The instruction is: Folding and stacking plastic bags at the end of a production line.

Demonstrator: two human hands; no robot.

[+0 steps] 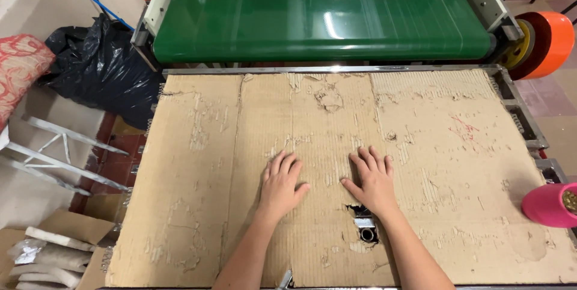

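My left hand (281,183) lies flat, palm down, on a worn sheet of brown cardboard (198,206) that covers a metal table. My right hand (374,180) rests flat on the same sheet a little to the right, fingers slightly spread. Neither hand holds anything. Just below my right hand the cardboard has a torn hole (363,230) that shows metal parts underneath. A green conveyor belt (318,10) runs along the far side of the table.
A pink cup (548,204) with small pieces inside lies at the right edge. An orange roll of tape (544,43) hangs at the far right. A black plastic bag (99,67) and a metal frame (60,155) stand at left, with a box of packets (42,257) below.
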